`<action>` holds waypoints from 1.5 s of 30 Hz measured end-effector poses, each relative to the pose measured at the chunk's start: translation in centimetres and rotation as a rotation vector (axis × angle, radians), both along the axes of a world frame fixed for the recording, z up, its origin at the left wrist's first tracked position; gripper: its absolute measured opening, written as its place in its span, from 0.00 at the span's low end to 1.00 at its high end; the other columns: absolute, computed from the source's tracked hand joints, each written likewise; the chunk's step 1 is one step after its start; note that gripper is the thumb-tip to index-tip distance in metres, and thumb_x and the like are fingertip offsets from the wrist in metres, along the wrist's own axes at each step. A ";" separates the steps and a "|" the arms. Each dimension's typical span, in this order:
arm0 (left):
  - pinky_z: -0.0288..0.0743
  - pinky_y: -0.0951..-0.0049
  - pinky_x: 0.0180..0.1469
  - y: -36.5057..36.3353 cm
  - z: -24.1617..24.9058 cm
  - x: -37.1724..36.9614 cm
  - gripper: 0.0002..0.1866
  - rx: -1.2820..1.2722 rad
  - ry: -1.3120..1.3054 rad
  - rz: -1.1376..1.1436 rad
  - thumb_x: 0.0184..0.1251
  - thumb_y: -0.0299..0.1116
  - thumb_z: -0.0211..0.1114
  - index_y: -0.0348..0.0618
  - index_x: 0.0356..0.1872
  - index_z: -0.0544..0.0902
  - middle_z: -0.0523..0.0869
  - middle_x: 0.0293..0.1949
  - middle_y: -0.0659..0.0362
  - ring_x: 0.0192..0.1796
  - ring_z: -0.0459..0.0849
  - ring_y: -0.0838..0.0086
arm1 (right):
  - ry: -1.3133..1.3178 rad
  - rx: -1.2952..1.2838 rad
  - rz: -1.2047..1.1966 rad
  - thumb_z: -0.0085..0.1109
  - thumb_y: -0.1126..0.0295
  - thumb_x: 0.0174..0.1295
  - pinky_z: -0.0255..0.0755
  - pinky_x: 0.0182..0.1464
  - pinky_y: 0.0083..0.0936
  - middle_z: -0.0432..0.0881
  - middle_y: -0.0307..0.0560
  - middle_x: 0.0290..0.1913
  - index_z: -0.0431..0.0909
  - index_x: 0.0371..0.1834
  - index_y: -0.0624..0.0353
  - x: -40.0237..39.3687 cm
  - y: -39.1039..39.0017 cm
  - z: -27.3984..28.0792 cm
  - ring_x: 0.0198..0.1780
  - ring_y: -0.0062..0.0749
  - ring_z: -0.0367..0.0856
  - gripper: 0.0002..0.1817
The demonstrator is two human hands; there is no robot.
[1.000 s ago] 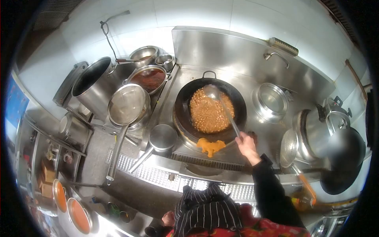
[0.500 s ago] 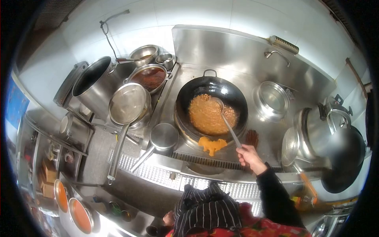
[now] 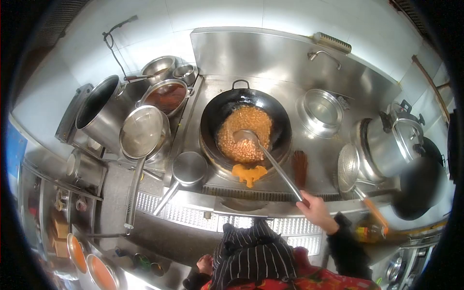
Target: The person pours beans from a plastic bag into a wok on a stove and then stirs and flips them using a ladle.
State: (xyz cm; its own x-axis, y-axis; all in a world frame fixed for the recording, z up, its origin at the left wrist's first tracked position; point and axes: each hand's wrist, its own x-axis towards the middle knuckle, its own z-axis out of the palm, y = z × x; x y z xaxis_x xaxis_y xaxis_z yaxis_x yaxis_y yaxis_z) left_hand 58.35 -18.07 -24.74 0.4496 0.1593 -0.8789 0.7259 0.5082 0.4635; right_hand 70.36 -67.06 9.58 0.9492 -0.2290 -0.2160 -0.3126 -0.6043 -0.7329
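Note:
My right hand (image 3: pixel 316 209) is closed round the end of a long-handled metal ladle (image 3: pixel 278 166). The ladle's bowl dips into a black wok (image 3: pixel 210 113), among many small pinkish-brown peanuts or beans (image 3: pixel 249 151) in foamy brown liquid. An orange cloth (image 3: pixel 248 174) hangs over the wok's near edge. To the right of the wok, between it and the perforated strainer, lies a reddish-brown bundle of sticks, perhaps a brush (image 3: pixel 299 169). My left hand (image 3: pixel 205 264) rests low beside the striped apron (image 3: pixel 251 253); its fingers look curled, with nothing visible in them.
A fine-mesh strainer (image 3: pixel 141 131) lies over a pot on the left, near a saucepan (image 3: pixel 189 167), a pot of red liquid (image 3: pixel 166 99) and a tall stockpot (image 3: pixel 99 108). Right of the wok stand a metal basin (image 3: pixel 323 112), a perforated strainer (image 3: pixel 349 169) and a pressure cooker (image 3: pixel 406 130).
My right hand has drawn the ladle back toward me and slightly right, bringing its bowl to the wok's near side. Peanuts or beans now show heaped there. The view has shifted slightly.

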 end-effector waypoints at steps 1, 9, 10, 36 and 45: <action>0.80 0.70 0.35 0.0 0.1 -0.2 0.09 -0.001 0.003 -0.006 0.68 0.26 0.61 0.33 0.46 0.79 0.84 0.35 0.53 0.33 0.84 0.67 | 0.003 -0.001 -0.006 0.65 0.67 0.64 0.77 0.38 0.33 0.86 0.61 0.38 0.75 0.63 0.65 -0.3 -0.4 0.5 0.32 0.42 0.87 0.25; 0.79 0.72 0.35 0.5 -0.8 0.3 0.07 0.190 -0.132 -0.352 0.65 0.26 0.63 0.34 0.41 0.82 0.84 0.32 0.57 0.31 0.84 0.70 | 0.101 -0.114 0.182 0.62 0.68 0.65 0.77 0.38 0.38 0.83 0.63 0.32 0.74 0.60 0.67 -0.8 -2.1 4.3 0.34 0.53 0.86 0.23; 0.79 0.72 0.35 0.6 -1.3 0.1 0.07 0.189 -0.132 -0.351 0.65 0.26 0.63 0.34 0.41 0.82 0.84 0.32 0.57 0.31 0.84 0.70 | 0.076 -0.209 0.194 0.60 0.68 0.66 0.77 0.37 0.39 0.83 0.63 0.33 0.73 0.61 0.68 -0.7 -1.9 3.6 0.34 0.54 0.85 0.23; 0.78 0.61 0.37 3.1 -4.5 -5.2 0.07 0.304 -0.246 -0.761 0.60 0.37 0.60 0.51 0.34 0.84 0.87 0.32 0.57 0.37 0.86 0.60 | -0.170 -0.288 -0.247 0.59 0.66 0.65 0.77 0.45 0.44 0.84 0.65 0.37 0.76 0.60 0.64 14.4 -4.2 -8.0 0.43 0.62 0.84 0.22; 0.80 0.59 0.40 3.8 -7.9 -4.5 0.08 0.867 -0.446 -1.271 0.62 0.38 0.59 0.51 0.34 0.84 0.88 0.36 0.56 0.42 0.87 0.57 | 0.236 0.660 -0.329 0.59 0.67 0.70 0.61 0.14 0.22 0.70 0.36 0.23 0.72 0.52 0.64 9.1 -0.8 -5.5 0.17 0.18 0.67 0.15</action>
